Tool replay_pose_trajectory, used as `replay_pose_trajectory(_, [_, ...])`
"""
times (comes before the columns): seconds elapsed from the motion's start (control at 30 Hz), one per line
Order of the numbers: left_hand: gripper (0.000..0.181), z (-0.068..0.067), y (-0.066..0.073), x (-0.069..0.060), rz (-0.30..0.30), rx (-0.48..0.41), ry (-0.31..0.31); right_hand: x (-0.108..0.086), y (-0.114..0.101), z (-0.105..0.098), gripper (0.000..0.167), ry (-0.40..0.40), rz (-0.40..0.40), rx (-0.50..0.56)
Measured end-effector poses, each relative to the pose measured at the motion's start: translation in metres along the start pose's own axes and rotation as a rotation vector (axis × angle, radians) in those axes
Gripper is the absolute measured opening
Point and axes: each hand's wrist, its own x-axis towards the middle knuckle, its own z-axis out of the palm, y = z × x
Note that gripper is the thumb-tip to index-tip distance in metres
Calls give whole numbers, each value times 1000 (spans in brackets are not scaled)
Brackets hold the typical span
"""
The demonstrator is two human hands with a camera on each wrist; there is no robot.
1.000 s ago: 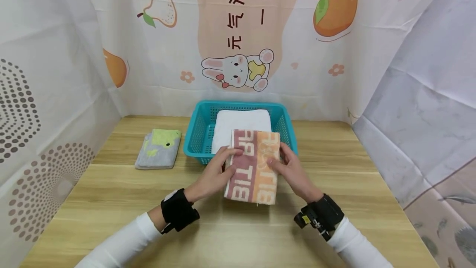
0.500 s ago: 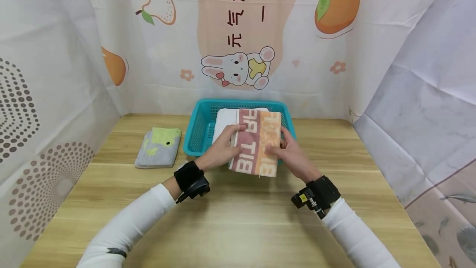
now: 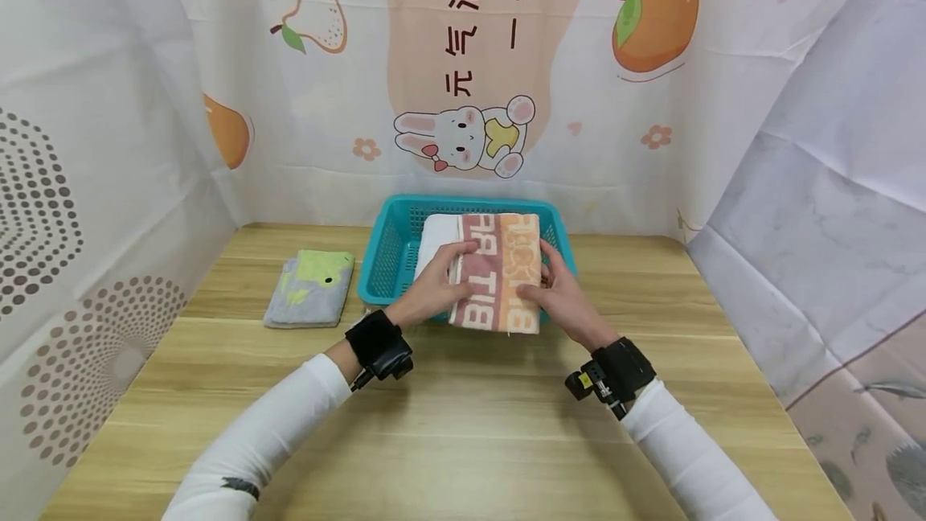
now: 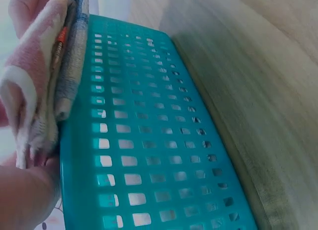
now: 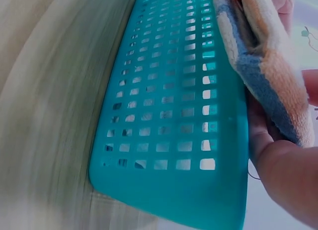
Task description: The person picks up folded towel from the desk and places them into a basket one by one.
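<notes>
A folded towel (image 3: 501,272), mauve and orange with pale lettering, lies between my two hands over the front of a teal basket (image 3: 370,268). My left hand (image 3: 436,286) grips its left edge, thumb on top and other fingers partly hidden. On the opposite edge, my right hand (image 3: 567,302) pinches it the same way. Folded layers of the towel (image 4: 37,86) show at the basket's rim in the left wrist view. The right wrist view shows the towel's blue and orange side (image 5: 278,86). Beneath it, a white towel (image 3: 432,233) sits in the basket, mostly covered.
A small folded grey and green towel (image 3: 309,292) lies on the wooden table (image 3: 463,441), left of the basket. Behind the basket hangs a white printed curtain (image 3: 311,119), and similar cloth closes off both sides.
Both hands have carried the mauve and orange towel away from me, from the basket's front edge to over its inside. It now covers most of the white towel. The grey-green towel stays put.
</notes>
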Motion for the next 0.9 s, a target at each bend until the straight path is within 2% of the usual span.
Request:
replay_pose_trajectory(0.17, [76, -2, -1, 6, -11, 25, -50, 4, 2, -3, 89, 15, -18, -14])
replay_pose_trajectory(0.33, [82, -3, -1, 11, -53, 30, -79, 9, 5, -6, 88, 29, -13, -38])
replay_pose_trajectory(0.47, [82, -1, -1, 16, -55, 63, -66, 14, 8, -9, 88, 36, -14, -57])
replay_pose_trajectory(0.7, [84, 1, -2, 27, -101, 98, -33, 22, 9, -16, 85, 35, -14, -85])
replay_pose_trajectory(0.9, [85, 2, -7, 37, -98, 165, -23, 32, 10, -17, 84, 63, 0, -137])
